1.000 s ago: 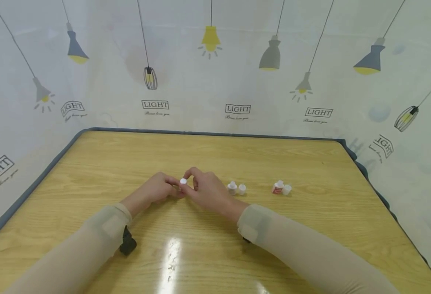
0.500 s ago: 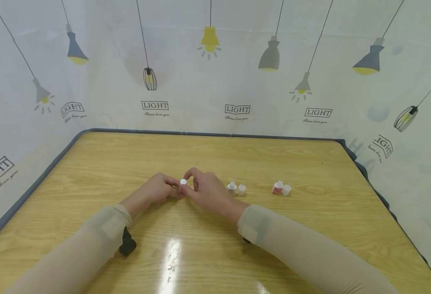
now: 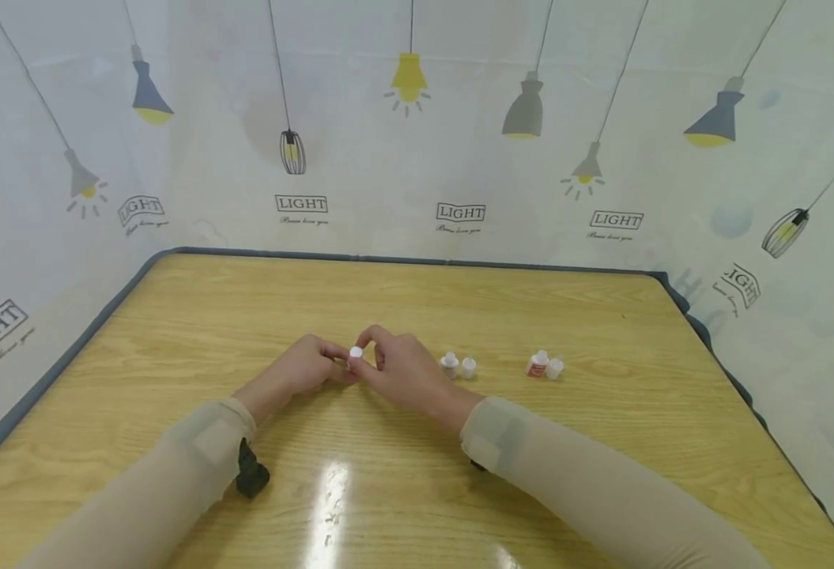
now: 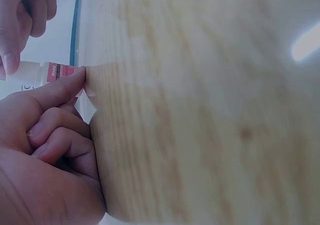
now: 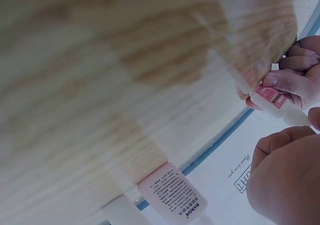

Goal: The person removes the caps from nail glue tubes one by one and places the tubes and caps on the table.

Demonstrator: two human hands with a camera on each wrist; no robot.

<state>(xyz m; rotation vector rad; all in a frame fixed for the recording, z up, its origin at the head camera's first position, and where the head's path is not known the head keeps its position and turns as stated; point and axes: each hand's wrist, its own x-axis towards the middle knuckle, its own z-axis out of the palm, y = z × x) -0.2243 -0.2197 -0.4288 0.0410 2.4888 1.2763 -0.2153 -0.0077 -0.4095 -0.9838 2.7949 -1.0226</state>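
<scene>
A small white glue bottle (image 5: pixel 270 100) with a pink label stands on the table between my two hands. My left hand (image 3: pixel 306 367) pinches it low down between thumb and forefinger, its other fingers curled against the tabletop. From above, the thumb and forefinger of my right hand (image 3: pixel 408 368) pinch the white cap (image 3: pixel 356 352) at the bottle's top. In the left wrist view the cap (image 4: pixel 26 73) sits in line with the labelled bottle body (image 4: pixel 59 72). Most of the bottle is hidden by fingers in the head view.
Right of my right hand stand a second small bottle (image 3: pixel 448 366) and a loose white cap (image 3: pixel 469 367). Further right is a red-labelled bottle (image 3: pixel 537 364) with another cap (image 3: pixel 555 368) beside it. The wooden table (image 3: pixel 417 292) meets a lamp-patterned wall covering (image 3: pixel 360 158).
</scene>
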